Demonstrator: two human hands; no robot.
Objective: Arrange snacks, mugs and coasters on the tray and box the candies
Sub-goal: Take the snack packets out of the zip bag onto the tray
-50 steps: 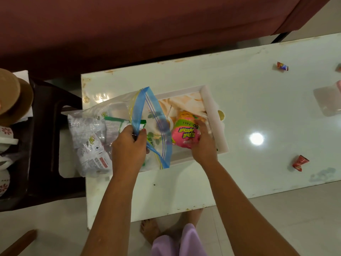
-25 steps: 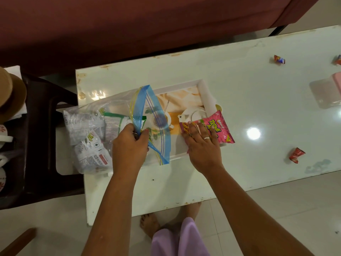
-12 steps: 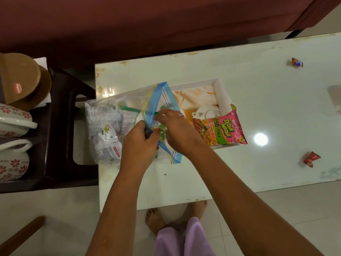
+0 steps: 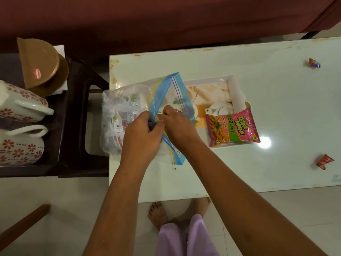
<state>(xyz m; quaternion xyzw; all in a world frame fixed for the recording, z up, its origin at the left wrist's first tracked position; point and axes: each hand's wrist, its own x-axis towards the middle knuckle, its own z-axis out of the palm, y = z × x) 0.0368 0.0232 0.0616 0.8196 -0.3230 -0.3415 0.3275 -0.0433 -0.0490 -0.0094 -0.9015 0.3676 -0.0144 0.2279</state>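
Observation:
A clear zip bag [image 4: 127, 111] with a blue rim lies over the left part of a white printed tray [image 4: 208, 84] on the white table [image 4: 258, 174]. Several snack packets show inside the bag. My left hand [image 4: 142, 133] pinches the bag's blue rim. My right hand [image 4: 178, 122] has its fingers inside the bag's mouth; what they touch is hidden. A pink snack packet [image 4: 232, 129] lies flat on the tray's right end. Two wrapped candies, the candy at the far right [image 4: 314, 63] and the red candy [image 4: 324, 161], lie loose on the table.
A dark stool [image 4: 77, 126] stands left of the table. It carries two white mugs with red flowers, the farther mug [image 4: 20, 100] and the nearer mug [image 4: 20, 145], and brown round coasters [image 4: 42, 61]. A maroon sofa [image 4: 166, 21] runs along the far side. My bare feet show under the table's near edge.
My right hand laid the pink snack packet on the tray's right end, let go, and moved left into the bag's mouth. My left hand kept hold of the bag's rim.

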